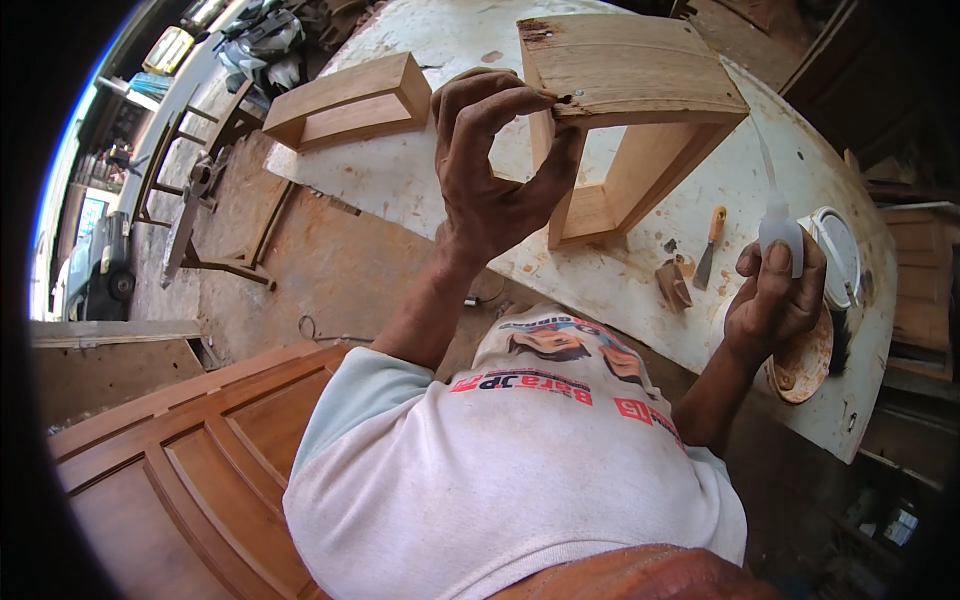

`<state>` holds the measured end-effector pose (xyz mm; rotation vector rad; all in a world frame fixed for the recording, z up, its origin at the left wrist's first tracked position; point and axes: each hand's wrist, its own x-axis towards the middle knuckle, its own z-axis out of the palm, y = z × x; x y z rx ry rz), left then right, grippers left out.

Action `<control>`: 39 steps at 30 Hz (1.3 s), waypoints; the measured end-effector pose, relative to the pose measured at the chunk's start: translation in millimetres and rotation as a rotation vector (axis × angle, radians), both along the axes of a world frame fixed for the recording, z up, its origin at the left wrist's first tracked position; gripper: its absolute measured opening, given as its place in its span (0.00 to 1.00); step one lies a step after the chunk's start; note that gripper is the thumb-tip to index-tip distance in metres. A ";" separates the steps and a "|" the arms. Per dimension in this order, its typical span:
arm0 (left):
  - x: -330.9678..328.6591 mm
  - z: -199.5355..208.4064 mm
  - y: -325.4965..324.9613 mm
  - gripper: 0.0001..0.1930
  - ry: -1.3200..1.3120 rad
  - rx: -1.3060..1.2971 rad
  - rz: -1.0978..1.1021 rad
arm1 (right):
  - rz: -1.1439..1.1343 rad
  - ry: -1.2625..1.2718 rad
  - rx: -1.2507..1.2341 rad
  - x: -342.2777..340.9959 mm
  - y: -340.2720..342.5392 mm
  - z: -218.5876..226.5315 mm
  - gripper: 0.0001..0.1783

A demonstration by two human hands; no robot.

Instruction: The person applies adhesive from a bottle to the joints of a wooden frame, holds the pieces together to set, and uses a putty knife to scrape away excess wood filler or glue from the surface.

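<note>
A pale wooden box frame (640,65), open through its middle, stands on the white worktable (470,225). Its top board has a rough, broken patch at the far left corner and a dark hole at the near left corner. My left hand (490,165) pinches that near corner, index finger by the hole and thumb below the edge. In my right hand (775,305) is a small translucent squeeze bottle (782,238), held upright. Its long thin nozzle points up toward the right corner of the box frame; whether it touches, I cannot tell.
A second wooden box frame (345,100) lies at the table's far left. Between the hands are a putty knife (712,250) and a wood scrap (674,285). Beside my right hand sit a white tub (835,250) and a stained round lid (803,370). A panelled door (200,480) occupies the lower left.
</note>
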<state>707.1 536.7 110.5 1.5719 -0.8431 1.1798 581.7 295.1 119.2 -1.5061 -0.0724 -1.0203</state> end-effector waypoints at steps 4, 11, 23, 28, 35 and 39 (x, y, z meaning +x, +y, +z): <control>-3.3 -5.1 3.9 0.34 0.071 -0.016 -0.020 | 0.042 -0.005 0.092 -4.7 0.4 4.7 0.14; 1.8 -38.0 -2.2 0.69 0.492 0.240 -0.115 | 0.046 0.041 0.222 -4.6 -6.1 -6.0 0.13; 2.8 -33.2 -10.2 0.63 1.132 -0.204 -0.282 | -0.030 0.129 0.280 -21.6 -37.6 -38.9 0.14; -24.2 -85.0 -16.2 0.61 1.316 -0.517 -0.344 | 0.061 0.171 0.338 -25.2 -52.8 -61.5 0.13; -49.4 -132.1 8.9 0.51 1.529 -0.658 -0.235 | 0.151 0.296 0.345 -22.7 -49.0 -73.5 0.11; -47.8 -141.9 20.0 0.45 1.688 -0.563 -0.152 | 0.186 0.337 0.337 -9.3 -38.2 -79.6 0.11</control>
